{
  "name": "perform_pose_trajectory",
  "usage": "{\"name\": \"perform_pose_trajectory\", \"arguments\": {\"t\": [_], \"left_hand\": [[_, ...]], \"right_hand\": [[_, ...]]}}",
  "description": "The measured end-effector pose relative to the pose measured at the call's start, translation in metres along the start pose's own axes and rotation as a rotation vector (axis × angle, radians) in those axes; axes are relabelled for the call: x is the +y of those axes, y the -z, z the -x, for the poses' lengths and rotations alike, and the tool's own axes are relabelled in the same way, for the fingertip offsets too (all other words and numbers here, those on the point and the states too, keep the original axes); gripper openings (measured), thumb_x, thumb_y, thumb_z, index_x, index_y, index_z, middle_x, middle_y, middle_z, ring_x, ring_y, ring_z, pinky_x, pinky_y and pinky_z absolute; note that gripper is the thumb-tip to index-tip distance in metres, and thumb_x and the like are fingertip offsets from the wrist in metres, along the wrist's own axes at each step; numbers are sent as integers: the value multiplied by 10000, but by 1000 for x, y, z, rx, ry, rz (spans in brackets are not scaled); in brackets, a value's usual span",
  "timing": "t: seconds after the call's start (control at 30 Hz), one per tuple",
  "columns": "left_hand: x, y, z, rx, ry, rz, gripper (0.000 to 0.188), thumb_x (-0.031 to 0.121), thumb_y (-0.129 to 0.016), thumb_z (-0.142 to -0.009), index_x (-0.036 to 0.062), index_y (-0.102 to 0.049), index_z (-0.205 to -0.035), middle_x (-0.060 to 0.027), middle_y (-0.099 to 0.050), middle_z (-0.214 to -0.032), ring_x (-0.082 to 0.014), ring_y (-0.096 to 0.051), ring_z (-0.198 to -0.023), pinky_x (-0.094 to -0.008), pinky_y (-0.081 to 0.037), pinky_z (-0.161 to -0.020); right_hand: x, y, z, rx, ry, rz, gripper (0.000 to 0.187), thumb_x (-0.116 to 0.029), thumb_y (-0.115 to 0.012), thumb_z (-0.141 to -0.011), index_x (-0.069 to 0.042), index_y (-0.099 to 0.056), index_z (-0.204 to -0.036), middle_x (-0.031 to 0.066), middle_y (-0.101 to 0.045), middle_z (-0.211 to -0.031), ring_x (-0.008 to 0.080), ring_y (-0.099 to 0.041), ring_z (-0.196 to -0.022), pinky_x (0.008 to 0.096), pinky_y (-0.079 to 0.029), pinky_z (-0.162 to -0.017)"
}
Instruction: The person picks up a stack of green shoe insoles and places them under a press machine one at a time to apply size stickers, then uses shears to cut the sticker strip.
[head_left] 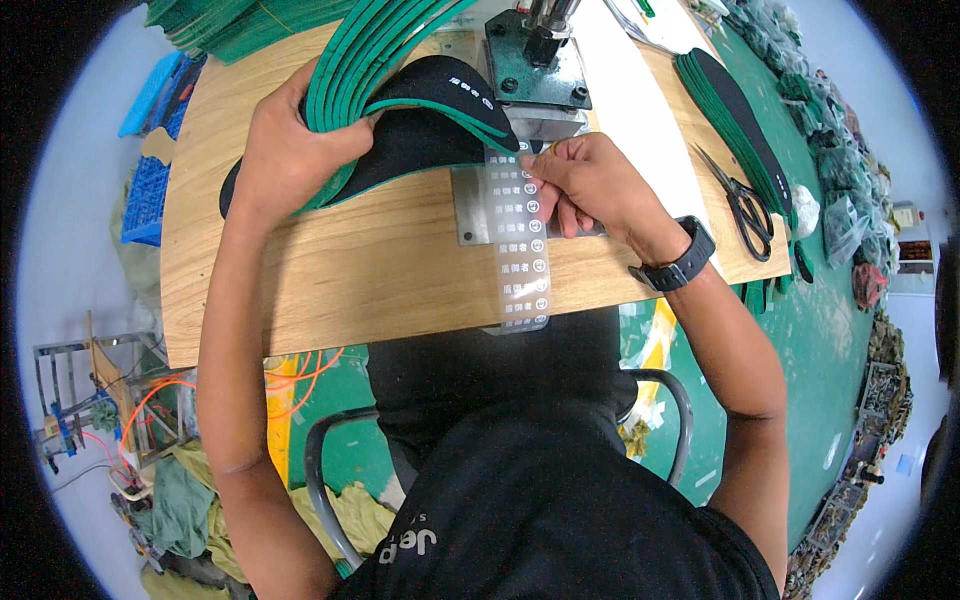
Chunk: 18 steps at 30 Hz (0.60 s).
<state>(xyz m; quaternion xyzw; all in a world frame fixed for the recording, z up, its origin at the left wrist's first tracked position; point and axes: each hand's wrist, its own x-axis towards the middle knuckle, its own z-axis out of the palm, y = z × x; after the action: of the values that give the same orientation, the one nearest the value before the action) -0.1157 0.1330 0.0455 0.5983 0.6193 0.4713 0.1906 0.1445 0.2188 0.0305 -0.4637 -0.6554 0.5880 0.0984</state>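
Observation:
My left hand (300, 150) is wrapped round a fanned bundle of green-edged insoles (345, 65), thumb toward the press. Under and beside the thumb lie black-topped insoles (425, 85); one has a small white print near its tip. A clear strip of white printed transfer labels (522, 245) runs from the press over the table's front edge. My right hand (595, 185), with a black watch at its wrist, pinches the strip's edge close to the insole tip. Just behind stands the metal press head (538, 80). A flat metal plate (470, 215) shows partly under the strip.
Black-handled scissors (745, 210) and a stack of black and green insoles (735, 125) lie at the table's right. More green pieces (235, 25) are piled at the far left. A blue crate (150, 195) stands beyond the left edge. Bagged goods (840, 170) line the floor at right.

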Motion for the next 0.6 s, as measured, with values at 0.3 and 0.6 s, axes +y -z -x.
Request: {"name": "perform_pose_trajectory", "arguments": {"t": [0.3,0.6], "left_hand": [[7,-4,2,-34,-9,-28,486,122,-672,-691,-13,-579,-1149,-63,-643,-863,-99,-559,-783,-236,-457,-778],[14,9,22,12,52,-96,571,82,-665,-669,-29,-540,-1215,-90,-655,-921,-127,-598,-845,-254,-461,-818]], "right_hand": [[2,-2,8,74,23,-74,287,-213,-583,-912,-30,-617,-693,40,-619,-564,69,-500,-366,182,-344,-341],[7,29,25,115,187,-3,164,-194,-595,-905,-41,-621,-852,-11,-602,-638,31,-530,-460,162,-347,-413]]}}
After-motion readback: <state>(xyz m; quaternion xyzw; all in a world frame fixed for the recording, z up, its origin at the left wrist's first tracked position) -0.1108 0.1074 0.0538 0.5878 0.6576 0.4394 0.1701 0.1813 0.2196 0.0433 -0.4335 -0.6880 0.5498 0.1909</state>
